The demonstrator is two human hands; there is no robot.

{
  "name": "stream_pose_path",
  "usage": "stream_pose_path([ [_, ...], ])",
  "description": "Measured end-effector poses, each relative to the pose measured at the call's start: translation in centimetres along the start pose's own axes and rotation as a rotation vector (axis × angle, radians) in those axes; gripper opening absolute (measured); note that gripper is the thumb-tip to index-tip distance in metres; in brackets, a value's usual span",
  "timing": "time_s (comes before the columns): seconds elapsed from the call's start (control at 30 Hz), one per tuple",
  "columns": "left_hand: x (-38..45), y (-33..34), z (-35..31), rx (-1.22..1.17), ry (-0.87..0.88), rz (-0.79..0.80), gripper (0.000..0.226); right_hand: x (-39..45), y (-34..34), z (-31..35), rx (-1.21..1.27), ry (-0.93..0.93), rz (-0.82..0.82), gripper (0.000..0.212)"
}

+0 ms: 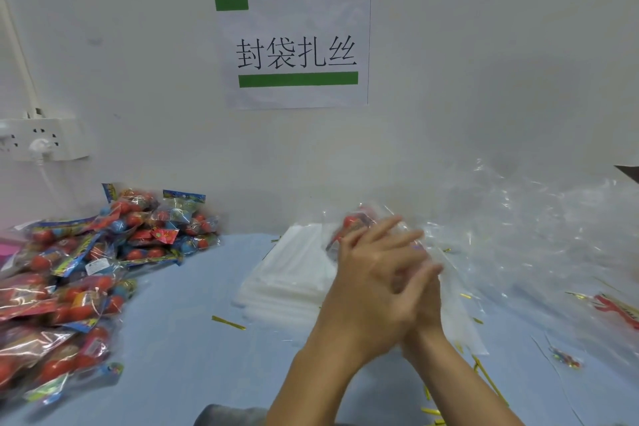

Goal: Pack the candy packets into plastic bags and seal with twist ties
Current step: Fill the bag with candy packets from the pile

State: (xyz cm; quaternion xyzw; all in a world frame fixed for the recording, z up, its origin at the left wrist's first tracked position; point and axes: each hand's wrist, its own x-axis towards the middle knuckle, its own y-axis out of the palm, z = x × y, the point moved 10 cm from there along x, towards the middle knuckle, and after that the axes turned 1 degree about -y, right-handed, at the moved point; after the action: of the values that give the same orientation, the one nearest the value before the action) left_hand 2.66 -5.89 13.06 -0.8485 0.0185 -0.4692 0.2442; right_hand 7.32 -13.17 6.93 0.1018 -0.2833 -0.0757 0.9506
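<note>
My left hand (370, 273) and my right hand (427, 290) meet at the table's middle, palms close, left in front. Between them they grip a clear plastic bag (401, 235) that holds a red candy packet (354, 222), which sticks out above my fingers. The fingers are blurred. On the left lies a big heap of candy packets (86, 270). A flat stack of unused plastic bags (290, 273) rests just left of my hands. Gold twist ties lie loose on the blue table: one (228, 322) at the centre, several (484, 377) by my right forearm.
Crumpled clear bags (539, 228) pile up at the right, with a red packet (619, 309) at the right edge. A white power strip (41, 138) with a plug hangs on the wall at left. A paper sign (297, 48) is taped to the wall.
</note>
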Motion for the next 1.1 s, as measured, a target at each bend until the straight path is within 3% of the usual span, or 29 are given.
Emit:
stream_pose_path([
  [0.1,-0.1,-2.9,2.2,-0.147,-0.143,-0.156,0.038,0.5,-1.8,-1.2,-0.223,0.06,-0.176,0.007],
  [0.13,-0.1,-3.5,3.3,-0.185,-0.201,-0.174,0.041,0.5,-1.8,-1.3,-0.211,0.063,-0.175,0.016],
  [0.2,-0.4,-3.9,5.7,-0.158,-0.329,-0.148,0.044,0.4,-0.8,-1.3,-0.204,0.063,-0.108,0.039],
  [0.3,-1.0,-2.4,8.0,-0.212,-0.458,-0.049,0.044,0.3,-0.6,-0.9,-0.185,0.057,-0.125,0.028],
  [0.4,-0.9,-1.7,7.4,-0.219,-0.407,-0.046,0.041,0.3,-1.0,-0.8,-0.214,0.044,-0.138,0.036],
  [0.53,-0.5,-2.1,6.4,-0.102,-0.304,-0.067,0.042,0.2,-0.8,0.2,-0.246,0.009,-0.107,0.022],
  [0.63,-0.5,-1.8,6.4,-0.079,-0.284,-0.012,0.039,0.0,-1.0,0.4,-0.374,-0.015,-0.135,0.034],
  [0.73,-0.6,-1.5,6.0,-0.154,-0.276,0.028,0.038,0.1,-1.6,-0.5,-0.253,0.068,-0.187,0.006],
  [0.8,-0.7,-2.0,6.0,-0.266,-0.314,-0.041,0.03,0.1,-2.7,-1.6,-0.218,0.156,-0.254,0.01],
  [0.87,-1.1,-3.8,6.6,-0.272,-0.352,-0.25,0.032,0.2,-3.9,-2.4,-0.221,0.217,-0.328,0.023],
  [0.93,-2.1,-5.5,8.3,-0.227,-0.508,-0.447,0.03,-0.3,-4.9,-3.3,-0.139,0.308,-0.414,0.04],
  [0.97,-2.7,-5.4,9.5,-0.254,-0.632,-0.461,0.036,-0.5,-5.0,-3.8,-0.07,0.346,-0.435,0.042],
  [1.03,-3.4,-2.7,11.1,-0.44,-0.863,-0.312,0.064,-0.6,-4.4,-4.1,0.046,0.369,-0.425,0.043],
  [1.1,-3.6,0.5,11.0,-0.611,-0.922,-0.131,0.074,-0.3,-2.7,-3.6,0.155,0.316,-0.326,0.026],
])
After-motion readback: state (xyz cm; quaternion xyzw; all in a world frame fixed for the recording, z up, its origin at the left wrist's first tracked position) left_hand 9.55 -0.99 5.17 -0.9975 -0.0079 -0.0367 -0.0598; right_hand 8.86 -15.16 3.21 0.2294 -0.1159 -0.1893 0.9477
